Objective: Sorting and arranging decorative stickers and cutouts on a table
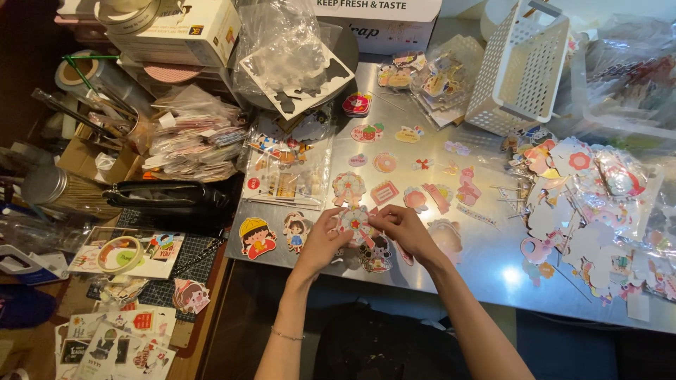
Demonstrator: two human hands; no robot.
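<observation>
Ferris-wheel cutout (354,222), a round pink paper piece with a red star at its hub, sits just below the centre of the frame, pinched between both hands above the front edge of the metal table (486,271). My left hand (321,239) closes thumb and fingers on its left rim; my right hand (403,226) closes on its right rim, fingertips bent over the top. Both grips are tight on the piece, nothing else in either.

I judge it very light, thin and flat, stiff enough to hold its shape yet easy to crease or tear at the scalloped edge, so the rim is the place to hold, lightly, with the printed face left alone. If it carries adhesive I cannot tell.

A girl-figure cutout (377,255) lies just below it, a yellow-hat figure (256,237) to the lower left, a second wheel cutout (349,187) just above. A white basket (521,67) stands tilted at upper right, a tape roll (120,254) at lower left.
</observation>
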